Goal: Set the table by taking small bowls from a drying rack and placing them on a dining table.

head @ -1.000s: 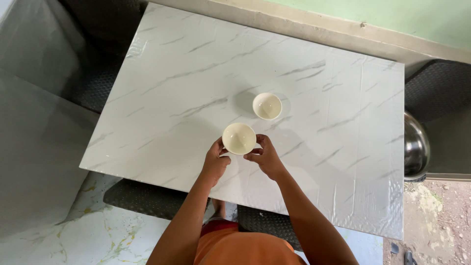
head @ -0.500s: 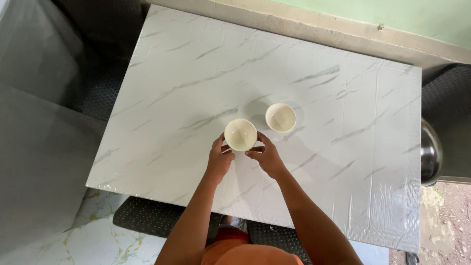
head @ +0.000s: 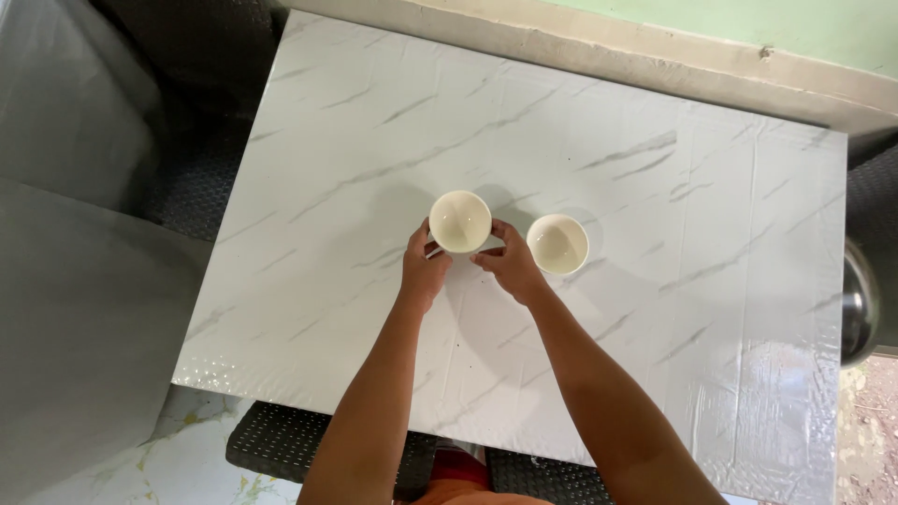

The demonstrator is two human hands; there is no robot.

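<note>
A small cream bowl (head: 459, 220) is held between both my hands over the white marble-patterned table (head: 355, 140). My left hand (head: 423, 267) grips its left lower side and my right hand (head: 506, 265) grips its right lower side. A second, matching cream bowl (head: 557, 243) sits upright on the table just to the right of my right hand, apart from the held bowl. Both bowls look empty.
A pale concrete ledge (head: 599, 47) and green wall (head: 748, 23) run along the table's far edge. A shiny metal vessel (head: 859, 304) pokes in at the right edge. Dark textured mats (head: 187, 178) lie on the floor left of and below the table.
My hands have carried the held bowl farther from me, up and leftward past the other bowl, so it now sits level with and left of the resting bowl.
</note>
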